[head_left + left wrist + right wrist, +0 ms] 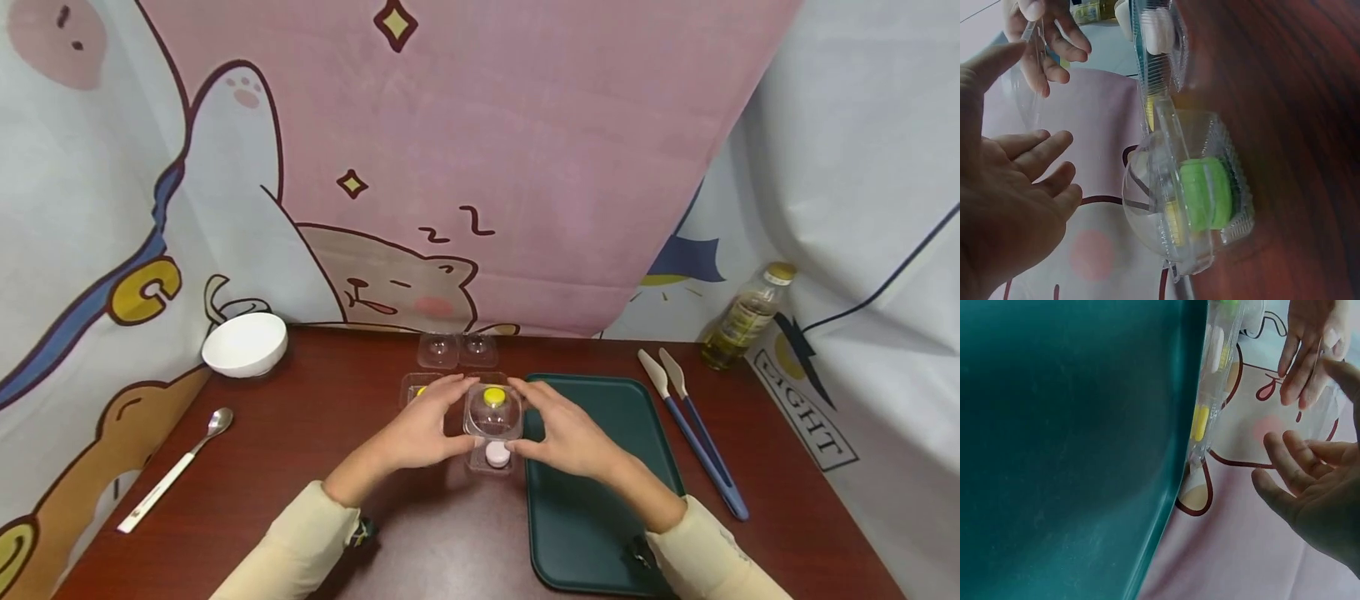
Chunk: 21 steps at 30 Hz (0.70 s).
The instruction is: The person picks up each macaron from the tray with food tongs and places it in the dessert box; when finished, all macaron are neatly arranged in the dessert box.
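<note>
In the head view, my left hand (431, 423) and right hand (570, 429) hold a clear domed plastic lid (492, 423) by its opposite sides, thumbs at the near edge. The lid is raised over a clear plastic box with a pale pink macaron (497, 453) and a yellow macaron (494, 397), the yellow one seen through the dome. Beside it stands a second clear box (1235, 212), with a domed lid on it and a green macaron (1207, 194) and a yellow one inside. My left hand mostly covers that box in the head view.
A dark green tray (600, 533) lies under my right forearm. Two clear domed pieces (438, 352) sit at the back. Blue-handled tongs (705, 450) and an oil bottle (742, 325) stand right; a white bowl (245, 346) and a spoon (176, 471) are left.
</note>
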### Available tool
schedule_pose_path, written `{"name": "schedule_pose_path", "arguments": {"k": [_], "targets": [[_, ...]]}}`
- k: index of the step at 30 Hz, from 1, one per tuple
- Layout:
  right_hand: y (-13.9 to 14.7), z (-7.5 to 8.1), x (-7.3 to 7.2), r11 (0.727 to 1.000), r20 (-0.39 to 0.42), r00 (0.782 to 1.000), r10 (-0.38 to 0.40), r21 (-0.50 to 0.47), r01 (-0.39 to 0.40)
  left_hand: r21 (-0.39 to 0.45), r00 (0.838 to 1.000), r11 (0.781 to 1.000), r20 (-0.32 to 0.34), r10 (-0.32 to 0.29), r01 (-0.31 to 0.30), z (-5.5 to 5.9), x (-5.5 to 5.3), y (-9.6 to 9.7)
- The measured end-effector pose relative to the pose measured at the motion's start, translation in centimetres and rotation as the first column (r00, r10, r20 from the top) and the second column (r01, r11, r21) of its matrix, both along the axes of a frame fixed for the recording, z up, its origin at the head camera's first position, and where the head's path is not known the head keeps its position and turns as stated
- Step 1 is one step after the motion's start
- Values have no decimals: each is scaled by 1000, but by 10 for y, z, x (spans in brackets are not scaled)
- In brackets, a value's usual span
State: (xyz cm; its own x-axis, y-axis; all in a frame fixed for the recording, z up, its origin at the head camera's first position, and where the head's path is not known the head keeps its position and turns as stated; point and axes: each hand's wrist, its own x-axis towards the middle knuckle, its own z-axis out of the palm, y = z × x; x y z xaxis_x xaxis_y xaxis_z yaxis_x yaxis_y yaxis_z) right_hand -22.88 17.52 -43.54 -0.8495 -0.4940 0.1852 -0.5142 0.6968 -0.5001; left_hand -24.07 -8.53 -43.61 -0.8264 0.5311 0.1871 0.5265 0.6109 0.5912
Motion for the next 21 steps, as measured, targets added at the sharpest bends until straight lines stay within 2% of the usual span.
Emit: {"name": "schedule_pose_path", "arguments": {"k": [4, 8, 16, 21], "targets": [[-3, 1, 5, 998, -9, 1000, -19, 61, 19, -66, 997, 998, -82, -6, 0, 1, 1, 0], [-6, 1, 8, 993, 3, 999, -33, 112, 33, -146, 986, 989, -164, -13, -11, 0, 4, -2], [-11, -8, 10, 983, -18, 1000, 5, 184, -1, -255, 977, 967, -211, -39, -16, -5, 8, -4], [-14, -17, 10, 974, -64, 998, 27, 228, -11, -353, 966, 935, -250, -59, -34, -9, 7, -3]]}}
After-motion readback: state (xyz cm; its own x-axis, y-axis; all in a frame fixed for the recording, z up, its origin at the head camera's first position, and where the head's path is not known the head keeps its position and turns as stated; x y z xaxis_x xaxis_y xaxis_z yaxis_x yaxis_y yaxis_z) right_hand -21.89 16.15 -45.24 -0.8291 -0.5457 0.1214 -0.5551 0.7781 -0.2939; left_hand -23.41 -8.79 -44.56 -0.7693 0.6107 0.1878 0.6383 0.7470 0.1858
